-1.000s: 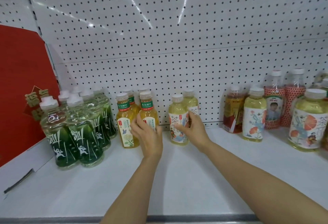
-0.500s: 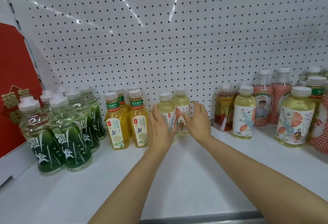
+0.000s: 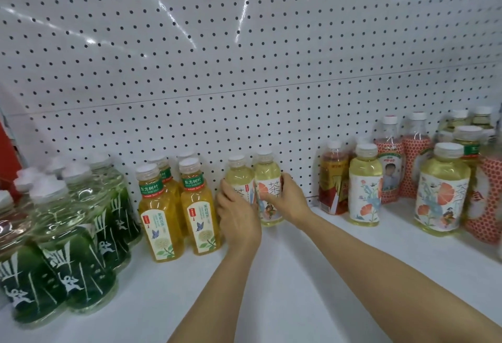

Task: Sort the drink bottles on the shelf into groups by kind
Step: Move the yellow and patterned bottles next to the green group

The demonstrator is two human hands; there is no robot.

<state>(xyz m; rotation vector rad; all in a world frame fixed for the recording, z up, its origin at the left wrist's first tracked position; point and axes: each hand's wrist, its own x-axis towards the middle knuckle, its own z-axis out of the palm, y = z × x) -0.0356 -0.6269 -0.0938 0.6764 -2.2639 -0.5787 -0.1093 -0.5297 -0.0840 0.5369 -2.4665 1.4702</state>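
Stood along a white shelf (image 3: pixel 285 283) against pegboard: green-labelled bottles (image 3: pixel 81 234) of clear liquid at left; four amber tea bottles (image 3: pixel 176 206); two pale-yellow tea bottles (image 3: pixel 267 179) mid-shelf, left hand (image 3: pixel 239 217) fingers wrapped on one, right hand (image 3: pixel 288 201) fingers clamped on the other; mixed pale-yellow and red-patterned bottles (image 3: pixel 407 174) at right.

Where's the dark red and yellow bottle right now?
In the head view, the red and yellow bottle stands right of centre at the pegboard, just left of a pale floral-label bottle and right of the right hand.
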